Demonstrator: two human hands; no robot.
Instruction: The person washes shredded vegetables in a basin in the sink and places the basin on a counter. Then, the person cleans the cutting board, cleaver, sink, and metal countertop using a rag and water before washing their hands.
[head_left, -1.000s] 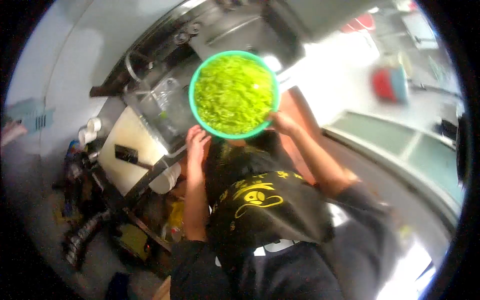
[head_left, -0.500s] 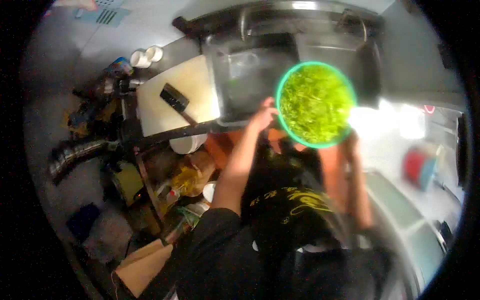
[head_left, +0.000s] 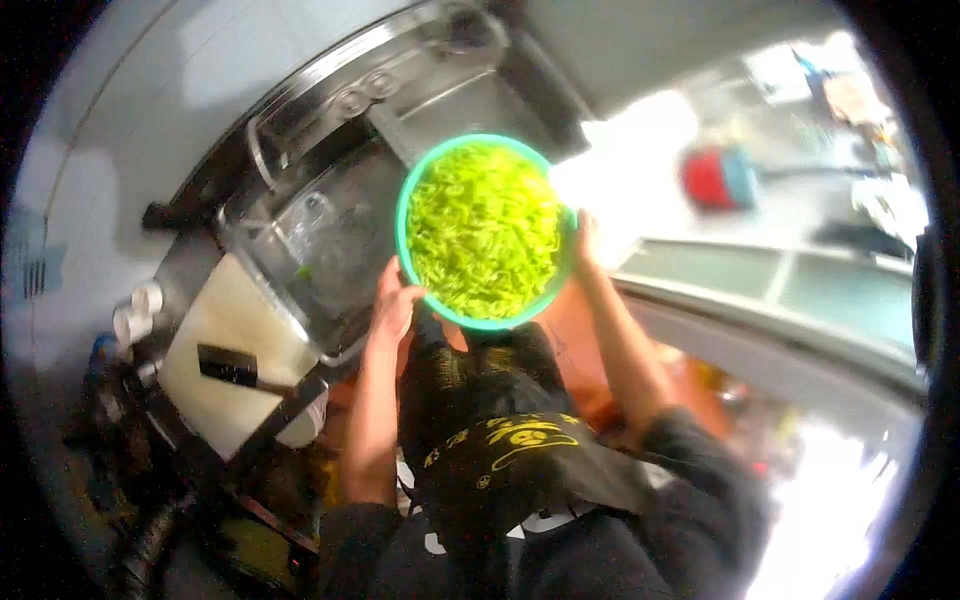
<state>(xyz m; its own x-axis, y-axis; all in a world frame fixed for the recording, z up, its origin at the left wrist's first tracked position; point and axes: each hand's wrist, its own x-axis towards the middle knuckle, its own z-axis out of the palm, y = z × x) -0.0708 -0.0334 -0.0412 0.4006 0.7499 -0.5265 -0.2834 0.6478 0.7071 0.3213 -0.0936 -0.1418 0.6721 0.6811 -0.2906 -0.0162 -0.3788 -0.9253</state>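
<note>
Green plastic makes up the bowl [head_left: 490, 324] we hold out in front of our body, near the front edge of the sink. It is full of pale, cut greens [head_left: 485, 230], heaped close to the rim; the pieces are too blurred for us to name the vegetable.

Our left hand [head_left: 395, 300] grips the lower left of the rim, thumb over the edge. Our right hand [head_left: 588, 240] is closed against the opposite side, though its fingertips are hidden and we cannot tell how far they reach under. We judge the step in hand to be supporting the full bowl with 2 hands. Any move from here calls for a level rim and a firm hold on each side, since the load sits high enough to spill.

Just beyond stands the metal sink [head_left: 455, 105] with its 2 basins; a small green scrap [head_left: 304, 272] lies in the left basin. To the left of that, on the bench, a pale cutting board [head_left: 205, 308] carries a dark cleaver [head_left: 228, 365], well apart from our hands. Below the bowl hangs our black apron [head_left: 525, 440] with yellow print. Far right, a red and blue bucket [head_left: 715, 178] shows.
</note>
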